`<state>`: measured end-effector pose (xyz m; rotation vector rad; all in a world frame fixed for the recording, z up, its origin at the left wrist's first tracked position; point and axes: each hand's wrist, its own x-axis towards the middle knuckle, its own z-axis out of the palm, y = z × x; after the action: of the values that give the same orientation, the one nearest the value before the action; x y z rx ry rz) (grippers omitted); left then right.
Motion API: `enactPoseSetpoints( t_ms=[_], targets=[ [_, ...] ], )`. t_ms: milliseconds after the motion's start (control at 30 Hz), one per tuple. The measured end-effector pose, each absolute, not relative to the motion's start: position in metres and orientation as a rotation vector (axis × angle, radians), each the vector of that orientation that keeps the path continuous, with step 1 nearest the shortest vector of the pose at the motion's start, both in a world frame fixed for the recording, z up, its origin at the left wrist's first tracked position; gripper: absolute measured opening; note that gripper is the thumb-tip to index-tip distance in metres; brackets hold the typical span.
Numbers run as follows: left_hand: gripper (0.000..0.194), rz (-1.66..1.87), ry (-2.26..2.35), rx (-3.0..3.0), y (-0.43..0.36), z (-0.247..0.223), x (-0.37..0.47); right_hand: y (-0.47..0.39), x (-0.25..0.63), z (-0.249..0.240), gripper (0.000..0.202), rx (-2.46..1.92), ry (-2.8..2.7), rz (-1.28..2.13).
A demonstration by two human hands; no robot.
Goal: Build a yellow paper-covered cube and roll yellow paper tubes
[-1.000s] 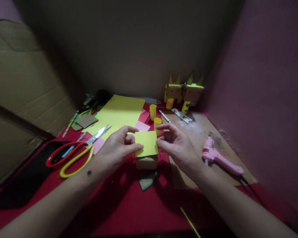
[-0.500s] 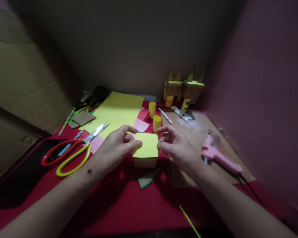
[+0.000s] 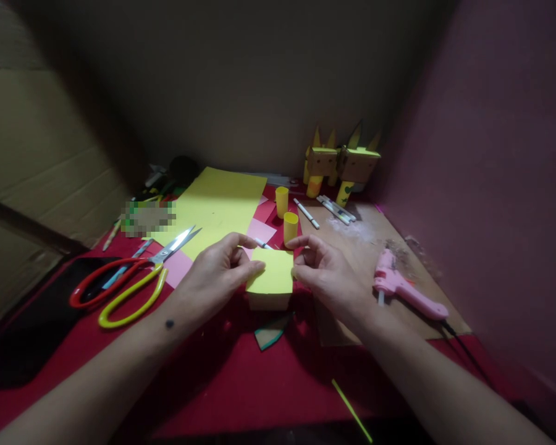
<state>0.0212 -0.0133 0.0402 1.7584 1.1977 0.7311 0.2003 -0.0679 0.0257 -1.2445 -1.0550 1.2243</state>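
Note:
Between my two hands is a small box [image 3: 270,272] with a yellow top and paler cardboard sides. My left hand [image 3: 231,262] grips its left side, thumb on the yellow top and index finger at the far edge. On the right side, my right hand [image 3: 312,262] pinches the box's edge with thumb and index finger. A cardboard scrap with a green edge [image 3: 269,335] lies just below the box. Two yellow paper tubes [image 3: 290,228] stand beyond it.
Large red-and-yellow scissors [image 3: 162,254] lie left, beside a yellow sheet [image 3: 217,207]. A pink glue gun [image 3: 405,287] rests on a cardboard sheet [image 3: 340,324] at right. Markers [image 3: 336,210] and two cardboard figures [image 3: 359,164] are behind. A yellow strip [image 3: 351,409] lies in front.
The view has shifted slightly. Both hands keep nearly the same hold on the box.

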Motion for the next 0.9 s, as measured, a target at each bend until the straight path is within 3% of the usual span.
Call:
enactPoseSetpoints(
  t_ms=[267,633,733,900],
  targets=[
    [0.036,0.721,1.2,1.791,-0.013,0.032,0.02,-0.066,0.202,0.019,0.03,-1.301,-1.161,1.12],
    [0.042,0.77,1.23,1.956,-0.011,0.04,0.007,-0.072,0.21,0.028,0.026,-1.473,-1.434,0.632],
    [0.057,0.692,1.113,2.106,-0.008,0.04,-0.003,-0.074,0.218,0.031,0.039,-1.427,-1.655,0.631],
    [0.086,0.46,0.912,2.251,-0.003,0.031,-0.015,-0.076,0.226,0.02,0.084,-1.278,-1.968,0.75]
  ],
)
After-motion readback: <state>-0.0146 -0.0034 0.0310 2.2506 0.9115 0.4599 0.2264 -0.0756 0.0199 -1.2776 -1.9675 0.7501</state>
